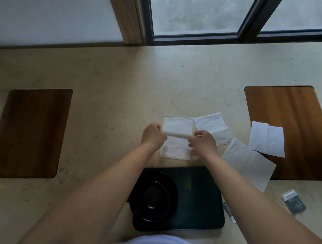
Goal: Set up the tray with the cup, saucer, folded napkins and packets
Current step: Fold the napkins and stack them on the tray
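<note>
A white napkin [176, 128] lies on the marble counter just beyond the black tray [199, 200]. My left hand [152, 136] pinches its left side and my right hand [203, 143] pinches its right side, lifting a fold across its middle. On the tray's left half a black cup [152, 201] sits on a black saucer [169, 186]. Three more white napkins lie to the right: one [214, 127] beside the held one, one [250, 165] near the tray's corner, one [267, 138] on a wooden board. A dark packet [294, 201] and a thin packet [229, 212] lie right of the tray.
A wooden board [292, 111] lies at the right and another [32, 132] at the left. A window frame [196, 34] and wall run along the counter's far edge. My white clothing [157, 243] shows at the near edge.
</note>
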